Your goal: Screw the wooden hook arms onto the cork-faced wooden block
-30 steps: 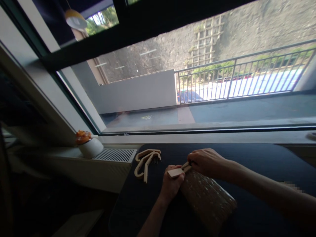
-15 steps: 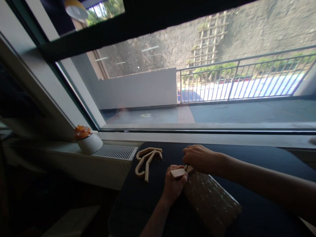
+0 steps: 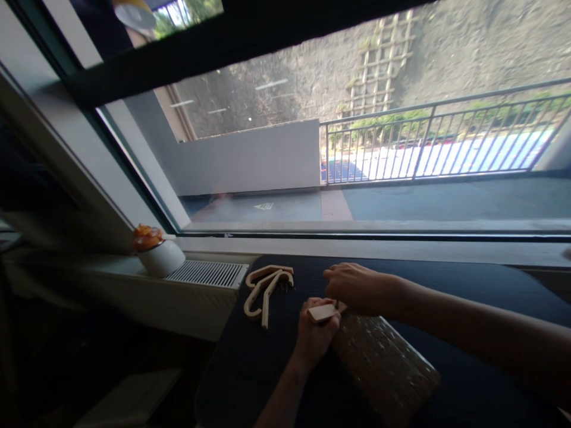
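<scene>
My left hand is closed around a pale flat wooden piece, whose broad end sticks up between thumb and fingers. Just above and to the right, my right hand is closed, knuckles up, over the far end of the wood. A short dark thin shaft shows below its fingers at the wood; what the hand grips is mostly hidden. Under and beside both hands lies a brown block in shiny clear wrapping, slanting toward me. Several bent pale wooden pieces lie to the left, with small thin dark bits beside them.
The dark table has rounded corners and stands against the window sill. Left of it is a white radiator bearing a white pot with an orange top. Outside the window is a metal railing.
My right hand has turned slightly and shifted a little left over the wood, showing more of the dark shaft. My left hand and the wooden piece stay nearly in place.
</scene>
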`<state>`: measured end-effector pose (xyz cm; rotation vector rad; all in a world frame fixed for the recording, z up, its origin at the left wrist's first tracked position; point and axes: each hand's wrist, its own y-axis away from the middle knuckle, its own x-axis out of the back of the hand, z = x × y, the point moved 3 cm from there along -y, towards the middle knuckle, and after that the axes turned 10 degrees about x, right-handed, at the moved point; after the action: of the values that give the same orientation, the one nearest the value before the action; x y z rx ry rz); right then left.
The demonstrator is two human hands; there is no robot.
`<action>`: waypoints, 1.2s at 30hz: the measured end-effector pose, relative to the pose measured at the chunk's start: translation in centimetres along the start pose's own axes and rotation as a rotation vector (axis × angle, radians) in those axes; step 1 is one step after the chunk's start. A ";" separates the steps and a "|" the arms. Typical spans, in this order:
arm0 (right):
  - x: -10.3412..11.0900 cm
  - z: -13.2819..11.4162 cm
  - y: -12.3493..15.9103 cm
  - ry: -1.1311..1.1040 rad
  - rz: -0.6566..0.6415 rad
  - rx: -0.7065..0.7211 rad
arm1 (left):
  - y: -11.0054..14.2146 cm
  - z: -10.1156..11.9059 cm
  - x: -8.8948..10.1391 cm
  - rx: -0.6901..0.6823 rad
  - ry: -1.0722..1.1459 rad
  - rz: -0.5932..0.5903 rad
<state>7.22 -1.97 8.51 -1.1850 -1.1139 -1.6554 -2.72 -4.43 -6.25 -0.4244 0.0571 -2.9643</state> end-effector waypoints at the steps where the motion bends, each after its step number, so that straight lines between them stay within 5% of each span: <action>1: 0.0 0.0 0.1 -0.006 -0.003 0.005 | 0.0 0.0 0.0 0.002 -0.001 -0.001; 5: 0.0 0.0 0.2 -0.020 0.003 -0.001 | 0.0 -0.1 0.0 -0.015 -0.006 0.011; 14: -0.5 1.3 0.1 -0.119 -0.095 -0.293 | 0.1 -0.3 -0.1 -0.048 -0.015 0.037; 23: 1.0 2.0 -0.1 -0.162 -0.123 -0.136 | 0.1 -0.3 -0.3 -0.063 -0.046 0.047; 30: -0.4 1.7 0.1 -0.143 -0.146 -0.302 | 0.1 -0.4 -0.2 -0.109 -0.103 0.081; 36: 1.6 1.9 1.1 -0.200 -0.171 -0.279 | 0.2 -0.5 -0.3 -0.113 -0.085 0.069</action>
<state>8.36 -0.68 10.58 -1.4950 -1.1589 -1.9022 -2.58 -4.54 -6.86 -0.5500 0.2264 -2.8805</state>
